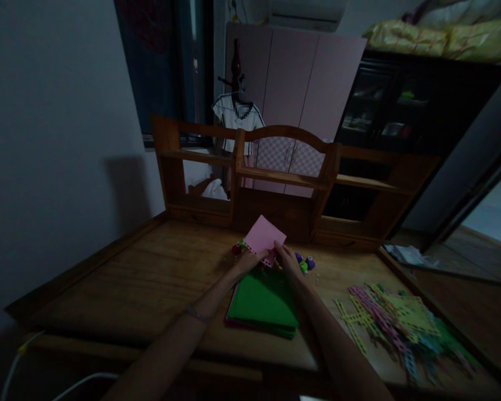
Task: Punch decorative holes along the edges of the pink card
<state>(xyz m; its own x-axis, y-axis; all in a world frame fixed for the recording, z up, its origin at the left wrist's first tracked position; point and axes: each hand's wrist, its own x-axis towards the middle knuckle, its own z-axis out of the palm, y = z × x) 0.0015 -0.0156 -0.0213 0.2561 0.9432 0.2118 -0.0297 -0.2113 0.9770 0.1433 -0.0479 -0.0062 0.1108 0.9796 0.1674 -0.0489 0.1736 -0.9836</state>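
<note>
Both hands hold a pink sheet with a row of holes along its lower edge. My left hand (pixel 253 259) grips the lower edge of the pink sheet (pixel 263 233), its fingers closed. At the right corner, my right hand (pixel 284 256) pinches the same sheet. Below the hands lies a stack of green sheets (pixel 264 303), with a reddish edge showing at its lower left. Behind the hands sit small colourful objects: a red and green one (pixel 236 248) at the left and a purple and green one (pixel 304 262) at the right.
Perforated strips and pieces (pixel 394 317) in pink, yellow, green and blue are heaped at the desk's right. A wooden shelf unit (pixel 284 177) stands along the back of the desk (pixel 158 278). A white cable (pixel 14 365) hangs at the lower left.
</note>
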